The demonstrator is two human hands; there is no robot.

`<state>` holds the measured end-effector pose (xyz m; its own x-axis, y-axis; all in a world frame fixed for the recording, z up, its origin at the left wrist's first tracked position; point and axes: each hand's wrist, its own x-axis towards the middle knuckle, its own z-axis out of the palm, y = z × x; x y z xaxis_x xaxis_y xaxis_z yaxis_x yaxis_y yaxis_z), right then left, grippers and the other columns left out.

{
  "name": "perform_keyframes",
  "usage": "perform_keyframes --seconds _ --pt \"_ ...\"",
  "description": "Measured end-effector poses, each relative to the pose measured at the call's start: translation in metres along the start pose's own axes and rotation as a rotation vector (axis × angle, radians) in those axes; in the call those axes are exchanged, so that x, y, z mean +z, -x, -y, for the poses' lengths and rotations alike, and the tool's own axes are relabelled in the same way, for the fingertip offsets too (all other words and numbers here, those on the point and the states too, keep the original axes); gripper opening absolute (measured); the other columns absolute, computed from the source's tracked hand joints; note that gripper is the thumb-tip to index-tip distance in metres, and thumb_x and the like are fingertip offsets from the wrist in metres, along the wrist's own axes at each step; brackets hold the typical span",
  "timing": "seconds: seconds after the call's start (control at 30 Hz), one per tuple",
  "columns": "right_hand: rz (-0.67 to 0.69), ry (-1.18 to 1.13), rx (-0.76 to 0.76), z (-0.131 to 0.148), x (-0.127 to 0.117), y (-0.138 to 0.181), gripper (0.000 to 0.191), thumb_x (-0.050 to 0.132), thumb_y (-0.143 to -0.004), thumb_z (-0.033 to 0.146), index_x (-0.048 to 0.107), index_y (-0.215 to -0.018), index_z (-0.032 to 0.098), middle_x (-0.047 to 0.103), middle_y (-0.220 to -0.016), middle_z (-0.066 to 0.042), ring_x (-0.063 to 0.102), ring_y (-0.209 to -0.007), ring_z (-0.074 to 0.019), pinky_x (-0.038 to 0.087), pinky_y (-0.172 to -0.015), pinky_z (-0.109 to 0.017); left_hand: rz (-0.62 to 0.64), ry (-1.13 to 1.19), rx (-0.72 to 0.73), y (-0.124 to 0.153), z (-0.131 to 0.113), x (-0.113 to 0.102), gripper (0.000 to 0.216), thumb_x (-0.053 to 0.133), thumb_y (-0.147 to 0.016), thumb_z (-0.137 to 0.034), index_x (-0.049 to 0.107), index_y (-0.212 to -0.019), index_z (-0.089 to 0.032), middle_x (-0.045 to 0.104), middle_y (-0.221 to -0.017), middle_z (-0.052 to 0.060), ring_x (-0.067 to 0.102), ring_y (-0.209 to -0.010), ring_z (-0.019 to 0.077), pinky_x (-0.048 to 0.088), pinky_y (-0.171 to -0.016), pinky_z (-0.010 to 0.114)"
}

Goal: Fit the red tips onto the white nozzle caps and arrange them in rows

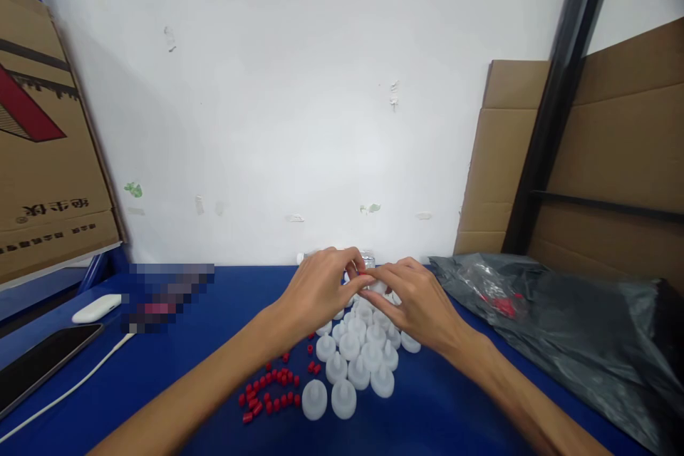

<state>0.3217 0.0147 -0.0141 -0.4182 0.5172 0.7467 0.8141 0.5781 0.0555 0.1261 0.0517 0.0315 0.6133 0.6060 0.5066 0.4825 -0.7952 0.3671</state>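
Note:
My left hand is closed in a pinch, with a bit of a small red cap showing at its fingertips. My right hand grips a white nozzle lid, partly hidden behind the fingers. The fingertips of both hands meet over the pile. Below them, several translucent white nozzle lids stand close together on the blue table, spouts up. Loose small red caps lie scattered to their left, under and beside my left forearm.
At the left are a phone, a white case and a white cable. A grey plastic sheet covers the right side, with a clear bag of red pieces on it. Cardboard leans against the wall.

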Motion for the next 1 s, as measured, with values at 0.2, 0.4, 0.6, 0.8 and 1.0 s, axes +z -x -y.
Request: perform_keyframes --seconds 0.2,0.4,0.6,0.8,1.0 --pt "0.067 -0.008 -0.104 -0.004 0.001 -0.001 0.017 0.062 -0.100 0.037 0.063 -0.104 0.021 0.074 -0.092 -0.002 0.066 -0.081 -0.0196 0.039 -0.086 -0.038 0.144 -0.313 0.118 0.012 0.006 0.002 0.023 0.040 -0.105 -0.025 0.058 -0.091 -0.021 0.067 -0.085 0.003 0.057 -0.078 0.0211 0.034 -0.061 0.029" --pt "-0.027 0.075 -0.149 -0.005 0.003 -0.001 0.012 0.061 -0.101 0.030 0.061 -0.107 0.020 0.076 -0.105 -0.004 0.070 -0.088 -0.0194 0.038 -0.089 -0.038 0.111 -0.184 0.030 0.010 0.014 0.011 0.039 0.031 -0.107 -0.031 0.049 -0.075 -0.021 0.059 -0.070 -0.001 0.052 -0.066 0.0175 0.031 -0.061 0.030" --pt "-0.075 0.037 -0.097 -0.004 0.001 -0.001 0.017 0.063 -0.099 0.032 0.064 -0.110 0.020 0.075 -0.081 -0.001 0.066 -0.066 -0.0151 0.040 -0.089 -0.037 0.088 -0.181 0.107 0.013 0.008 0.009 0.030 0.036 -0.106 -0.035 0.055 -0.087 -0.021 0.061 -0.078 -0.001 0.054 -0.072 0.0182 0.032 -0.064 0.030" --pt "-0.099 -0.079 -0.120 -0.004 -0.006 -0.001 0.014 0.064 -0.097 0.033 0.067 -0.105 0.021 0.071 -0.070 0.003 0.061 -0.056 -0.0121 0.042 -0.094 -0.039 0.131 0.050 0.150 0.008 -0.001 0.004 0.037 0.034 -0.105 -0.032 0.047 -0.073 -0.020 0.049 -0.067 -0.002 0.043 -0.063 0.0151 0.026 -0.061 0.030" --pt "-0.217 0.026 0.285 -0.030 -0.016 -0.002 0.022 0.067 -0.094 0.043 0.068 -0.107 0.025 0.078 -0.088 -0.002 0.071 -0.074 -0.0224 0.049 -0.081 -0.040 -0.035 0.583 -0.168 0.004 0.028 -0.034 0.047 0.037 -0.099 -0.047 0.024 -0.061 -0.023 0.022 -0.059 -0.006 0.020 -0.053 0.0119 0.023 -0.052 0.029"
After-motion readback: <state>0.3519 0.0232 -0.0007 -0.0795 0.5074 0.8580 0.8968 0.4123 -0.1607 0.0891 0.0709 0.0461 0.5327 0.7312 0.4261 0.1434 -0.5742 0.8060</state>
